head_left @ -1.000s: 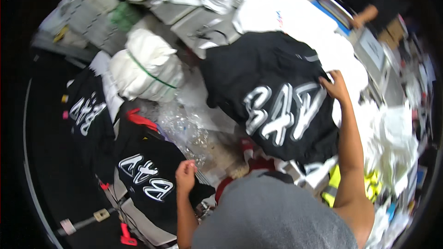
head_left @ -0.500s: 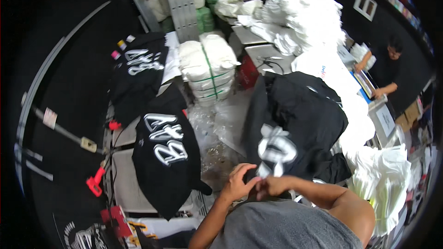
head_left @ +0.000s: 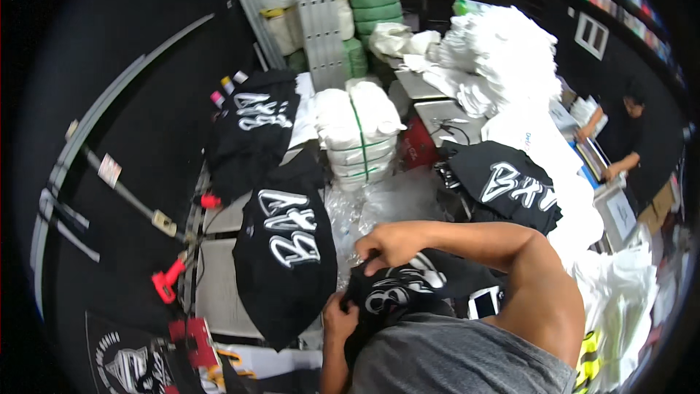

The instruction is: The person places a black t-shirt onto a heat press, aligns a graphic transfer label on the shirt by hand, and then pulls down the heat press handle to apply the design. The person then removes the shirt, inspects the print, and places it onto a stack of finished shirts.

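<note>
Roughly crosswise, black shirt (head_left: 406, 283), lettering (head_left: 389, 297) aslant up rightward (left hand (head_left: 340, 319) and right hand (head_left: 391, 244), grip tight on it)

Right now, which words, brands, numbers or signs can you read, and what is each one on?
I won't copy the wording; lettering shows here:
Bunched black shirt: white letters, partly folded.
Left front black shirt: large white letters.
Left back black shirt: white letters.
Right black shirt: large white letters.
Dark printed sheet: white letters around an emblem.
Red box: marks too small to read.
White label: too small to read.
</note>
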Available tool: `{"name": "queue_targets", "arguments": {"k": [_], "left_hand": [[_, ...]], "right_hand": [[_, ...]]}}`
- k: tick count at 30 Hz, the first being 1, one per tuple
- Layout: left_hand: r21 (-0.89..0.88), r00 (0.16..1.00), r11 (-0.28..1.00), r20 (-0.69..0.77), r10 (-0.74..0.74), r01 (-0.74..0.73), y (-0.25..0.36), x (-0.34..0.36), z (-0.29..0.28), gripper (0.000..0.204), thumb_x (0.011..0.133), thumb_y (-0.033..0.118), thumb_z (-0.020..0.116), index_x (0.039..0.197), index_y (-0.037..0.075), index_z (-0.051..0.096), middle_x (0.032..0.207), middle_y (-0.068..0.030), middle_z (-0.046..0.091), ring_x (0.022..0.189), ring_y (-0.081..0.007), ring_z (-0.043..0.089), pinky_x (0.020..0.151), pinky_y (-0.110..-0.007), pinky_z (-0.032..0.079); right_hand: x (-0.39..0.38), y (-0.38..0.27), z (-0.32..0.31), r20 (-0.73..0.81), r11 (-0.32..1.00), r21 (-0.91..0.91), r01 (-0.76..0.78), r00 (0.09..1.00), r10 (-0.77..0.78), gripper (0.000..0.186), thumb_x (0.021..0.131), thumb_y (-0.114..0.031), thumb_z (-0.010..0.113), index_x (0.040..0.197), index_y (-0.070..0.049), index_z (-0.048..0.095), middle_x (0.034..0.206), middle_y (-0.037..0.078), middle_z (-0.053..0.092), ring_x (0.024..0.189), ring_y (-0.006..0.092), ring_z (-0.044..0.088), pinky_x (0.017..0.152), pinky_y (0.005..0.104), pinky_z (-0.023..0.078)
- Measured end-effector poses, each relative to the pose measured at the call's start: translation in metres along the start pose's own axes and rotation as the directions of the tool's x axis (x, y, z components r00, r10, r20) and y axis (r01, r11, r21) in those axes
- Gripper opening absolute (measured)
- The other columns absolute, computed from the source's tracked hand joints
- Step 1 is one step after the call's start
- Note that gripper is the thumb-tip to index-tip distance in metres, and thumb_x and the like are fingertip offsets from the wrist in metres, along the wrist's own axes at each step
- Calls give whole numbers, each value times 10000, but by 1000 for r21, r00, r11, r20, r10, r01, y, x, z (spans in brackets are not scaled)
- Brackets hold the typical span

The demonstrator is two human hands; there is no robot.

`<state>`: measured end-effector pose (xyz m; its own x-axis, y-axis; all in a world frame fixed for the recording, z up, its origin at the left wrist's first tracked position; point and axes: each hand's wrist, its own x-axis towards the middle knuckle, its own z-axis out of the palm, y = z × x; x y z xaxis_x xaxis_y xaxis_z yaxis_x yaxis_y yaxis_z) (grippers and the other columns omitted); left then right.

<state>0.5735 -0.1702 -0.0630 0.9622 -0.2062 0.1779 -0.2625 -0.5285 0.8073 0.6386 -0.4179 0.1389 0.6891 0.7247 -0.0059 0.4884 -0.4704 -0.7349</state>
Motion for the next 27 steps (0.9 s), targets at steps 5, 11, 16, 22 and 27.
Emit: {"name": "queue_targets", "arguments": {"k": [5, 11, 16, 22, 27], "left_hand": [[35, 982, 997, -179, -66, 74, -37, 20, -13, 218, 733, -6, 618, 939, 25, 683, 896, -169, 679, 847, -347, 678, 779, -413, 530], [-12, 962, 963, -37, -269, 269, -50, -20, -2, 176, 763, 17, 681, 937, 6, 656, 875, -129, 677, 814, -226, 676, 735, -350, 532], [-189, 951, 957, -177, -253, 219, -4, -25, -31, 262, 907, 162, 577, 1072, -23, 663, 1053, -161, 678, 987, -285, 617, 914, -394, 471], [77, 886, 885, -117, -449, 458, 26, -34, -45, 303, 919, 235, 639, 1079, -22, 649, 1026, -213, 654, 977, -353, 590, 885, -432, 470], [-221, 858, 847, -71, -509, 484, 56, -60, -51, 372, 926, 331, 633, 1123, 17, 659, 1111, -167, 653, 988, -296, 620, 867, -414, 496]], "right_hand": [[27, 45, -14, 105, 997, -37, -68, 992, 72, 390, 878, -364, 735, 821, 1, 613, 741, 174, 644, 704, 359, 625, 643, 434, 470], [27, 173, 0, 349, 978, -22, -205, 915, 200, 462, 925, -438, 657, 933, 23, 696, 889, 216, 679, 874, 361, 644, 767, 440, 482], [30, 237, 26, 358, 919, 335, 207, 874, -328, 462, 933, -415, 634, 909, 45, 658, 882, 227, 669, 850, 374, 633, 744, 437, 482], [29, 252, 44, 512, 973, 230, 2, 850, -123, 235, 888, -235, 675, 943, -7, 649, 790, 143, 636, 789, 283, 602, 703, 416, 462], [36, 195, -5, 365, 945, 220, -243, 919, 151, 157, 818, -68, 676, 924, -49, 561, 757, 73, 580, 739, 189, 554, 623, 356, 424]]}}
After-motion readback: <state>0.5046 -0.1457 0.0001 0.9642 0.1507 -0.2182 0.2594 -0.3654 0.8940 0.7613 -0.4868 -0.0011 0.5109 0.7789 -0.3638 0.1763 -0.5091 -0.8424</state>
